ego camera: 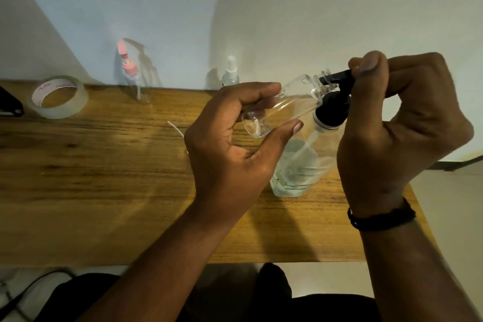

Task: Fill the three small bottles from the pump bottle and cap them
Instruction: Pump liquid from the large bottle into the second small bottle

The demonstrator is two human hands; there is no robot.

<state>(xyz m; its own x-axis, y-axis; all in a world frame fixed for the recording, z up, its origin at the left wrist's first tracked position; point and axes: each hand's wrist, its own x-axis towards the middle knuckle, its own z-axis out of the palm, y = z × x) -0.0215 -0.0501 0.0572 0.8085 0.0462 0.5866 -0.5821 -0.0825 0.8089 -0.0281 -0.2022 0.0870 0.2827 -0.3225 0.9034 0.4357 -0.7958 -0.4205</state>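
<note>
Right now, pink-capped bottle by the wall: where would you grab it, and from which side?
Probably the clear body of the pink-capped bottle, below the pump head. It stands upright against the wall, so bring a hand in from the table's front. The tape roll sits apart on its left, leaving that approach open.

Clear glossy plastic small bottle [281, 104]; black pump head [333, 107]; grained wooden table [104, 178].

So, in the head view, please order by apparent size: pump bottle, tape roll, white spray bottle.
1. Pump bottle, though it is nearer the camera.
2. Tape roll.
3. White spray bottle, farthest away, so unsure.
</note>
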